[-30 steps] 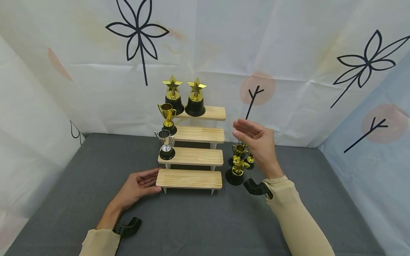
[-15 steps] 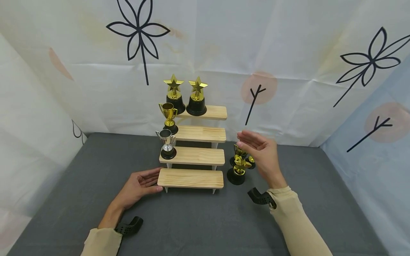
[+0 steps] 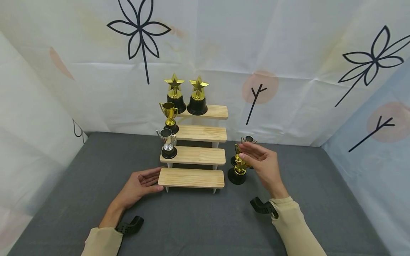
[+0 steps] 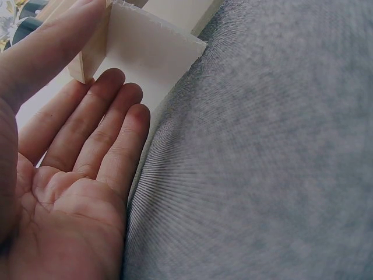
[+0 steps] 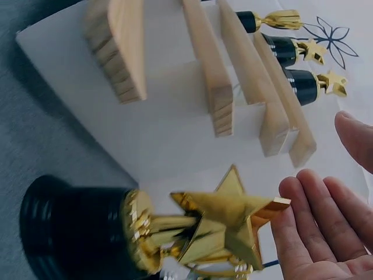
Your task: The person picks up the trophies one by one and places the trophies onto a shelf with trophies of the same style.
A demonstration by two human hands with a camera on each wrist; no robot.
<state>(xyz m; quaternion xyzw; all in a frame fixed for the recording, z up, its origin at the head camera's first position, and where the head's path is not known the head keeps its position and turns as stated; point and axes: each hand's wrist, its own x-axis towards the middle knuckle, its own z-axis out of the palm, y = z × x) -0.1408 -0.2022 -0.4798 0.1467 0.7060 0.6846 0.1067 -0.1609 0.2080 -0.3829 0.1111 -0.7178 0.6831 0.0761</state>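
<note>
My left hand (image 3: pixel 137 187) has its fingers extended against the left end of the lowest step of a wooden tiered stand (image 3: pixel 192 177); the left wrist view shows the palm (image 4: pixel 70 216) holding nothing. To the stand's right, my right hand (image 3: pixel 264 169) hovers with relaxed fingers beside a group of small trophies. A gold star trophy (image 3: pixel 237 176) on a black base stands at the group's front, and the right wrist view shows its star (image 5: pixel 233 219) near the fingertips. Behind it are a gold cup trophy (image 3: pixel 237 149) and a silver cup (image 3: pixel 249 139), partly hidden by the hand.
Two gold star trophies (image 3: pixel 175 101) (image 3: pixel 197 103) stand on the top step. A gold cup trophy (image 3: pixel 169 113) and a silver cup trophy (image 3: pixel 168 144) occupy the left ends of the two steps below. A white patterned cloth (image 3: pixel 221 53) hangs behind the grey table (image 3: pixel 179 227).
My right hand has come down and slightly toward me, from above the trophies to beside them, uncovering the silver cup at the back. The left hand stays at the stand.
</note>
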